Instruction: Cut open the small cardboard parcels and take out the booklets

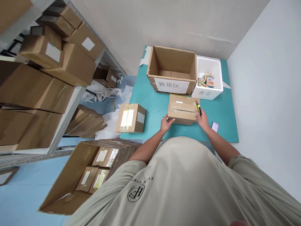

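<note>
Gripping a yellow cutter (198, 108), right hand (202, 121) joins open left hand (166, 123) on taped cardboard box (182, 110).

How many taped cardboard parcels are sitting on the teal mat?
2: one parcel between the left hand and right hand, and another parcel lying to their left.

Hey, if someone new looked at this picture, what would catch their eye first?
First comes the taped cardboard parcel on the teal mat, with the left hand at its near corner and the right hand at its side, by a yellow utility knife. Just beyond stand an open carton with a white sign and a white foam box of colourful packets. At left, a metal shelf rack holds brown cartons.
</note>
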A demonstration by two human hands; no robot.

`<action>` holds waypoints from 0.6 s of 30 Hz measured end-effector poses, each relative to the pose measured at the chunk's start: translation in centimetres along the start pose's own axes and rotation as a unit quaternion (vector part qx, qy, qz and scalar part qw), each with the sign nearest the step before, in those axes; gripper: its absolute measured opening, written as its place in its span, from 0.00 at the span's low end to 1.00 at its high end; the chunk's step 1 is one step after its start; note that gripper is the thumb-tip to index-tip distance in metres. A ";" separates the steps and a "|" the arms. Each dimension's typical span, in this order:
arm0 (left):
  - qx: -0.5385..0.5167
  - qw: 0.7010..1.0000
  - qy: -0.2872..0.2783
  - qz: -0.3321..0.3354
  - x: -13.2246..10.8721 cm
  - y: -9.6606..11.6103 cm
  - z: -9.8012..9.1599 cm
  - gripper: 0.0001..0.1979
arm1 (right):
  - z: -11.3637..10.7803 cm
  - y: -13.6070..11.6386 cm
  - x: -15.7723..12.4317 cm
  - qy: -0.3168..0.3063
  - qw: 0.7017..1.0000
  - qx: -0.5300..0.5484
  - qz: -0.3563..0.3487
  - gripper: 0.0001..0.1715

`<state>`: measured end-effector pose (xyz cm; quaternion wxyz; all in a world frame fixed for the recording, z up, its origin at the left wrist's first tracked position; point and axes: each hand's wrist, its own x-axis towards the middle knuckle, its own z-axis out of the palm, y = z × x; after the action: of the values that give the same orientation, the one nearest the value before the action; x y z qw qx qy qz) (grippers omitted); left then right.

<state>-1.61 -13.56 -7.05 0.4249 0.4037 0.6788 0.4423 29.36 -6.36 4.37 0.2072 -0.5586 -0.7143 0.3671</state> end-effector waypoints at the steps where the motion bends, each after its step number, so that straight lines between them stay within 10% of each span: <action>1: 0.006 1.000 0.012 0.004 0.1 0.1 0.3 0.39 | -0.2 -0.8 0.2 -0.002 1.000 -0.019 -0.011 0.38; 10: 0.058 0.997 0.030 -0.052 1.2 1.3 1.5 0.26 | 1.3 -8.7 5.6 -0.209 0.934 -0.272 -0.101 0.37; 18: 0.073 0.996 0.012 -0.049 -0.9 0.9 1.3 0.29 | 3.3 -10.3 6.9 -0.295 0.880 -0.350 -0.127 0.36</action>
<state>0.06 -13.75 -6.39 0.4071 0.3942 0.7337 0.3751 18.42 -1.85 9.21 -0.1772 -0.3652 -0.8891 0.2116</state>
